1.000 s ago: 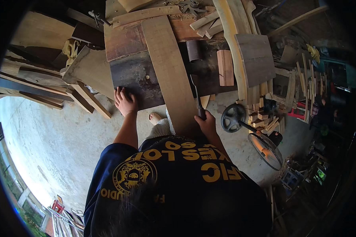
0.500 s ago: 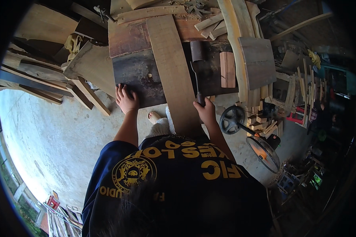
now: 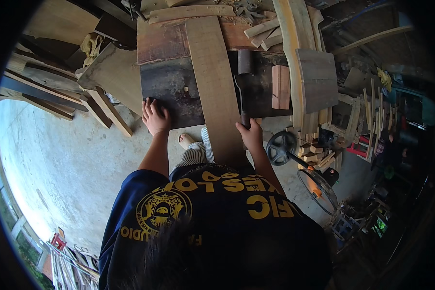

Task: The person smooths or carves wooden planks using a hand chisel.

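On the near left edge of a dark bench top [image 3: 171,87] rests my left hand [image 3: 155,117], its fingers stretched out and holding nothing. A long flat wooden board [image 3: 212,77] lies across the bench and runs toward my body. To the right of this board, my right hand [image 3: 251,134] is closed round the dark handle of a hand tool [image 3: 245,119] with a thin bent metal shank. A dark rounded metal-looking piece [image 3: 245,62] lies at the far end of the shank; I cannot tell whether the two are joined. Beside them sits a reddish wooden block [image 3: 281,87].
Short offcuts [image 3: 266,35] and shavings are at the back of the bench. Long planks [image 3: 295,63] and a grey panel [image 3: 316,78] stand at the right. Leaning boards [image 3: 111,72] crowd the left. A fan [image 3: 316,188] with a round base is near my right arm.
The view has shifted slightly, so the bench appears a little farther right. Both hands keep their places, the left on the bench edge and the right round the tool handle.
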`<action>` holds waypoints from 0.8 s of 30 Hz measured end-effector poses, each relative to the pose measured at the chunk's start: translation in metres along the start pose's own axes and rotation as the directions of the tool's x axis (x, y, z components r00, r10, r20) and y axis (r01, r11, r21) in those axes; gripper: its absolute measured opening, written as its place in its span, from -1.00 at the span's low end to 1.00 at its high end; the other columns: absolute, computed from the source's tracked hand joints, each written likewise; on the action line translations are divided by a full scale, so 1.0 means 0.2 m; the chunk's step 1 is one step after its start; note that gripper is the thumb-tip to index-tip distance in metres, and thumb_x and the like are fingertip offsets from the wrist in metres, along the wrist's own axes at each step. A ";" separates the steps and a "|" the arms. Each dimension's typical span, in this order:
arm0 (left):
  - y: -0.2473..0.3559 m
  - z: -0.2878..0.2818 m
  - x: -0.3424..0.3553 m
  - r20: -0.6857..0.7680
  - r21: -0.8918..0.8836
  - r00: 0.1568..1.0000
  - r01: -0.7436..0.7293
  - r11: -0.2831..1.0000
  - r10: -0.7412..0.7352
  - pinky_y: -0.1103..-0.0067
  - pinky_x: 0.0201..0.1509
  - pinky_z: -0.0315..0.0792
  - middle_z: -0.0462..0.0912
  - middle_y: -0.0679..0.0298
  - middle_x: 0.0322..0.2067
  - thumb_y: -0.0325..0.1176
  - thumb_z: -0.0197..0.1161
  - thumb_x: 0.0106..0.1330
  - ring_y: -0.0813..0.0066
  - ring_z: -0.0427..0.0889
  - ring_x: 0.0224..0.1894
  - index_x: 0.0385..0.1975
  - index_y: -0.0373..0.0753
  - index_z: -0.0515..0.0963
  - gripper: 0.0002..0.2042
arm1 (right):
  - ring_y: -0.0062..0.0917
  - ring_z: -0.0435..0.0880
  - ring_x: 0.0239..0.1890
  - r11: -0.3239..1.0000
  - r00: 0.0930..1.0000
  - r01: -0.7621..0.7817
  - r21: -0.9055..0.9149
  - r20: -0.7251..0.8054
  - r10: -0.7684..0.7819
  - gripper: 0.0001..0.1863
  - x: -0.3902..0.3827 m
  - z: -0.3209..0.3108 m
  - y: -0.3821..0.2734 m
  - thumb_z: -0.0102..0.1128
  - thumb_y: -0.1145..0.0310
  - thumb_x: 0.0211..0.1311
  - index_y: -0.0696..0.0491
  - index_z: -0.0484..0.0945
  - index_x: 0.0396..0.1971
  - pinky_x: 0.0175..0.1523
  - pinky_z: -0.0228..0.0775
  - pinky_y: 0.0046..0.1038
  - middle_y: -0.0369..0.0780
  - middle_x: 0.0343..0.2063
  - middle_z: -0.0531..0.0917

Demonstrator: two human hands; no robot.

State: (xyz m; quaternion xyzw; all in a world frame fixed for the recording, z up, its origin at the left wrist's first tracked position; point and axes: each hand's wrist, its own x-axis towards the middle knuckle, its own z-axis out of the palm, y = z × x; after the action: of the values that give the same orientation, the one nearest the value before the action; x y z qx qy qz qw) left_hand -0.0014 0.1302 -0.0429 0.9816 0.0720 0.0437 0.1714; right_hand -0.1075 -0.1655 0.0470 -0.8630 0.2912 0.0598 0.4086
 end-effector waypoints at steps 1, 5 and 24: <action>0.00 0.00 0.00 -0.001 -0.006 1.000 0.002 1.000 -0.002 0.24 0.31 -0.01 0.18 0.29 0.28 -0.16 0.04 0.18 0.28 0.01 0.37 0.08 -0.12 0.34 -0.55 | -0.36 0.52 -0.55 1.000 1.000 -0.007 0.009 0.004 0.007 -0.66 0.00 0.00 0.00 0.33 0.22 -0.02 0.19 0.46 -0.47 -0.39 0.31 -0.38 -0.11 -0.61 0.53; 0.00 0.00 0.00 -0.005 -0.014 1.000 0.001 1.000 -0.001 0.24 0.31 -0.01 0.19 0.29 0.27 -0.16 0.04 0.18 0.28 0.02 0.37 0.08 -0.11 0.34 -0.55 | -0.29 0.54 -0.53 0.999 0.999 0.034 0.040 -0.040 -0.032 -0.64 -0.01 0.00 -0.02 0.33 0.20 -0.02 0.20 0.46 -0.46 -0.38 0.32 -0.35 -0.08 -0.60 0.54; 0.01 -0.01 0.00 0.013 -0.010 1.000 0.009 1.000 -0.009 0.25 0.34 -0.04 0.18 0.28 0.28 -0.16 0.04 0.19 0.28 0.00 0.38 0.08 -0.11 0.34 -0.56 | -0.33 0.53 -0.53 0.999 0.993 -0.014 0.032 -0.118 0.017 -0.62 0.04 0.02 0.04 0.34 0.18 -0.03 0.21 0.45 -0.53 -0.37 0.31 -0.34 -0.08 -0.61 0.53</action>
State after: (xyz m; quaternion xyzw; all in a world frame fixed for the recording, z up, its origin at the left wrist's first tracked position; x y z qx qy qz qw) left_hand -0.0016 0.1296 -0.0402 0.9807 0.0750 0.0371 0.1767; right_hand -0.1040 -0.1701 0.0353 -0.8563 0.3225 0.0071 0.4034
